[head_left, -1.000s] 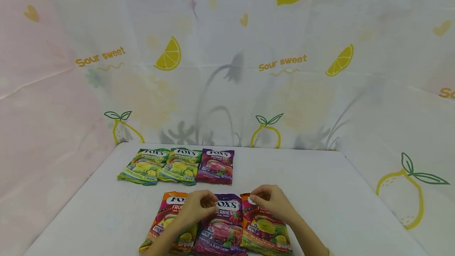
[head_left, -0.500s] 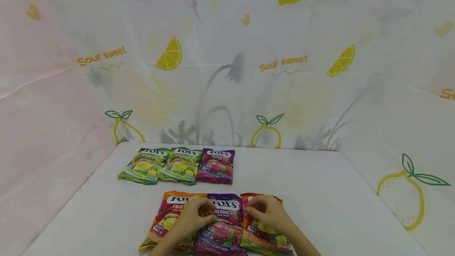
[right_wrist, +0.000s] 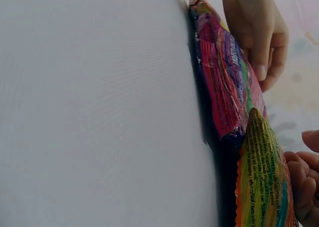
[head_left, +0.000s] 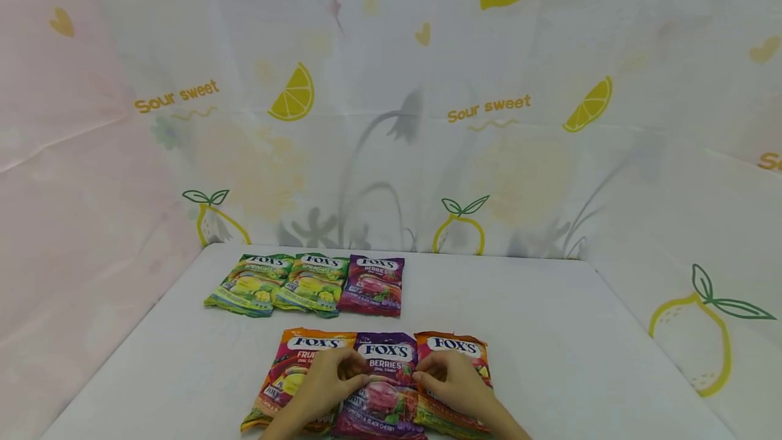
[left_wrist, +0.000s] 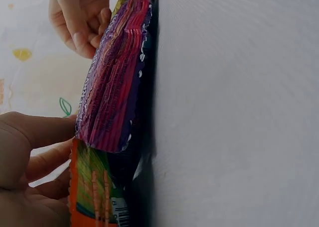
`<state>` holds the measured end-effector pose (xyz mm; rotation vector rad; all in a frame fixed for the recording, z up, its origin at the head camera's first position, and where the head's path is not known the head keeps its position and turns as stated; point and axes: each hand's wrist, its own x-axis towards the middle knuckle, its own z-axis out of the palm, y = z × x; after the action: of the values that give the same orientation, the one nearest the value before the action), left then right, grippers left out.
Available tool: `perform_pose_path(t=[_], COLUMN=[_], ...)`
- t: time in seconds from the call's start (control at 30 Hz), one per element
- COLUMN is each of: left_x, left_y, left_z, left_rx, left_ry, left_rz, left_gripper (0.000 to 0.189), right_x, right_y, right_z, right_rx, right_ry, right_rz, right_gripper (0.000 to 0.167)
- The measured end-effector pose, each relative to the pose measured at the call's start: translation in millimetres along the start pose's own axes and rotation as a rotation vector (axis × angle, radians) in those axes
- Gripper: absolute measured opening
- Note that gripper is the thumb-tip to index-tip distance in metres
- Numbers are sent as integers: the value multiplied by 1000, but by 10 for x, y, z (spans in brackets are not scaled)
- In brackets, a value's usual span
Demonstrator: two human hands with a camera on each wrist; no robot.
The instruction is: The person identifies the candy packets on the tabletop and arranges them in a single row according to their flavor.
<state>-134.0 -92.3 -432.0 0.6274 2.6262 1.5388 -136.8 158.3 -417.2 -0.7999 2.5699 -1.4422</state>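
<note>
Three Fox's candy bags lie side by side at the front of the table: an orange fruit bag (head_left: pixel 281 392), a purple berries bag (head_left: pixel 381 399) in the middle, and another orange bag (head_left: pixel 453 344) on the right. My left hand (head_left: pixel 326 379) is over the seam between the left orange bag and the purple one, fingers loosely bent; in the left wrist view its thumb (left_wrist: pixel 50 130) meets the purple bag's edge. Over the right orange bag is my right hand (head_left: pixel 453 380), its fingertips near the purple bag's right side. Neither hand visibly grips a bag.
Farther back, two green Springtea bags (head_left: pixel 250 284) (head_left: pixel 313 284) and a purple berries bag (head_left: pixel 371 284) form a second row. White table surface (head_left: pixel 550 338) extends to the right. A lemon-print cloth (head_left: pixel 391 155) encloses the back and sides.
Both hands have slid down the front bags toward me, and the right hand has also shifted left. The tops of the orange bags show more. The back row stays put.
</note>
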Motion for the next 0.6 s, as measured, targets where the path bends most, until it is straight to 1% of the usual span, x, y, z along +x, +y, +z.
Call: perform_pose_path(t=[0.13, 0.27, 0.47, 0.6], left_x=[-22, -38, -60, -81], left_y=[-12, -18, -5, 3], left_z=[-18, -44, -72, -91], left_rx=[70, 133, 217, 274], left_ry=[12, 16, 5, 17], left_rz=[-27, -59, -69, -99], left_gripper=[16, 15, 14, 15], right_x=[-4, -10, -31, -54], right_y=[-22, -31, -34, -35], right_z=[18, 25, 9, -17], right_rx=[-32, -62, -86, -115], right_ry=[5, 2, -5, 6], right_rz=[12, 43, 66, 65], right_gripper=[18, 18, 17, 16])
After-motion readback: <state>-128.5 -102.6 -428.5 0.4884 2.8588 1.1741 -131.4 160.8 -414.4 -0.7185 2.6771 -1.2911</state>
